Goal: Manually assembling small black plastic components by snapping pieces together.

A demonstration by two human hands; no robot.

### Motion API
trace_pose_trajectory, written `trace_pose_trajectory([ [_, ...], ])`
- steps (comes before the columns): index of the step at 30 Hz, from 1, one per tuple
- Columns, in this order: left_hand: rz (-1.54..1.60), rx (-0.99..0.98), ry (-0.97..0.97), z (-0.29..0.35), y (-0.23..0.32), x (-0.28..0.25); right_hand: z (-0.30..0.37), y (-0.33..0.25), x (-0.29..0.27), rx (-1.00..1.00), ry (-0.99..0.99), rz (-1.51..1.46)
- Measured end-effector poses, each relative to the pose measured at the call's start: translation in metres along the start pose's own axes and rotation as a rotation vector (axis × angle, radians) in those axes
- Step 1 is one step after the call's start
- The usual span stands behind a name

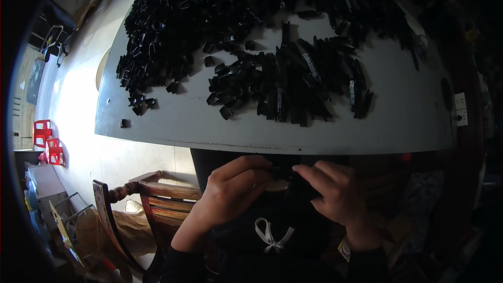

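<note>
My left hand [236, 186] and my right hand [338, 191] are close together just below the table's front edge, over my dark clothes. The fingers of both are bent in a pinch. Between the fingertips is a small black piece [284, 173], hard to make out against the dark background; both hands appear to grip it. On the table ahead lie small black cap-like plastic pieces [226, 112] and, to their right, long narrow black plastic strips [303, 81], some with shiny faces.
A large heap of small black pieces [162, 36] covers the far left of the white table [236, 139]; more strips pile up at the far right. A wooden chair [170, 199] stands at lower left. Red stools [47, 141] are on the floor, farther left.
</note>
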State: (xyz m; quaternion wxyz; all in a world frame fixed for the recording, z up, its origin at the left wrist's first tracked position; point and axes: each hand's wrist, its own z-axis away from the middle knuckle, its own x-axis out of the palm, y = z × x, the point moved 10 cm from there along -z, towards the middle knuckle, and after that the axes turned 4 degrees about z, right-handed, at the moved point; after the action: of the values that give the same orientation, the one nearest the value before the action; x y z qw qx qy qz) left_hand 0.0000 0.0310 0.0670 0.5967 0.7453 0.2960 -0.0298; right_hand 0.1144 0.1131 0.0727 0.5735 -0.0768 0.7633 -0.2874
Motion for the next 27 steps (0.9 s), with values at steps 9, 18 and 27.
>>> trace_pose_trajectory([
  [9, 0.127, 0.051, -0.061, 0.007, -0.002, 0.007, 0.002, -0.004, 0.013, -0.069, -0.068, -0.021],
  [18, 1.098, 0.040, -0.235, 0.024, 0.003, 0.056, 0.025, -0.055, 0.048, -0.326, -0.056, -0.094],
  [27, -0.469, 0.084, 0.336, -0.013, -0.041, -0.047, -0.018, 0.063, -0.013, 0.237, 0.139, 0.150],
])
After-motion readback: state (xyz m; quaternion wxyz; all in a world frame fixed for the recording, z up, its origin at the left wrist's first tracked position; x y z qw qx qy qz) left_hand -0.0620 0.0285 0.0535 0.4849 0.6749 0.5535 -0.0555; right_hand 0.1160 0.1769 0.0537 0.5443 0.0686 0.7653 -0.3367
